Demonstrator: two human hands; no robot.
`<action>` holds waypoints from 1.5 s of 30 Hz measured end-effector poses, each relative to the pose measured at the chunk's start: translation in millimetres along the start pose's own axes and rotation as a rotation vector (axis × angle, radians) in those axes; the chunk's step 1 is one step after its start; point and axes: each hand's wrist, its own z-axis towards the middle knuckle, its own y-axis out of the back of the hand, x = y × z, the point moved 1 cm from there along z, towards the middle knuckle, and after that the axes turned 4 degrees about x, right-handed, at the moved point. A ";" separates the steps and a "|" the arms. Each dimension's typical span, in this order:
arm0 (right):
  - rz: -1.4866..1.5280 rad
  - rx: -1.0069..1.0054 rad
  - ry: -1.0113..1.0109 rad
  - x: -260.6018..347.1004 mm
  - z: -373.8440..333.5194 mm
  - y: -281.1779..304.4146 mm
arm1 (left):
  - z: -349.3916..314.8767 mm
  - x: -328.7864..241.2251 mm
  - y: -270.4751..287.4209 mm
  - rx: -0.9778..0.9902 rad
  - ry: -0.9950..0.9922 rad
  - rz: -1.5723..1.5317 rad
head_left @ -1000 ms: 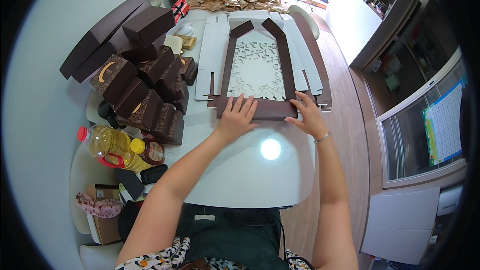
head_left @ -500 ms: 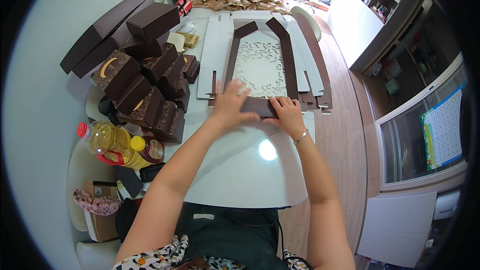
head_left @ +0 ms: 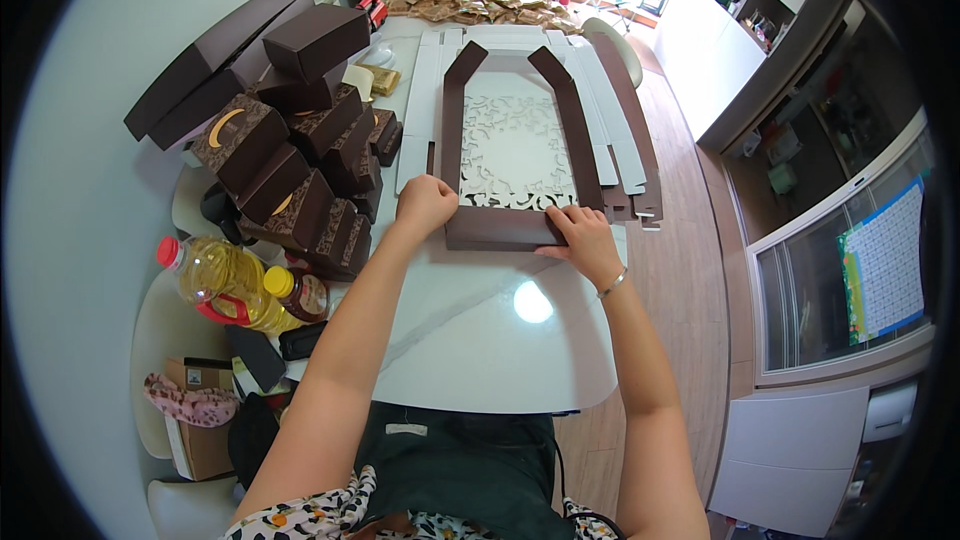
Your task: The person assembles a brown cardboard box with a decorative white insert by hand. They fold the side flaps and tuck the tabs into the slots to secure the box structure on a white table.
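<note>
A partly folded dark brown cardboard box (head_left: 495,230) lies on the white table, its long side walls raised and its far flaps angled inward. Inside it shows a pale panel (head_left: 515,145) with a cut-out swirl pattern around its edges. At the near left corner, my left hand (head_left: 427,204) is closed on the box wall, its fingertips partly hidden. My right hand (head_left: 588,242) grips the near wall by the right corner, fingers over the top edge and thumb on the front face. Flat white-and-brown cardboard blanks (head_left: 420,110) lie under and beside the box.
Finished brown boxes (head_left: 310,130) are piled at the left. Nearer stand an oil bottle (head_left: 225,285) with a red cap and a yellow-capped jar (head_left: 298,292). Gold packets (head_left: 485,5) cover the far table end. A cabinet (head_left: 710,50) stands at the far right.
My left hand has moved left and closed at the box's near left corner. The near wall now shows full width, and the box sits slightly nearer. My right hand keeps its grip.
</note>
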 end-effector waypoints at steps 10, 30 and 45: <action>0.003 0.036 0.069 9.0 -9.4 5.4 | -46.2 9.4 -14.3 -0.159 -0.270 0.349; -0.069 0.011 0.055 -1.2 -40.0 -5.9 | -70.7 7.2 -94.5 -0.494 -0.830 0.649; 0.148 0.356 -0.034 52.5 -47.2 37.4 | -125.4 8.4 -58.8 -0.146 -0.776 0.521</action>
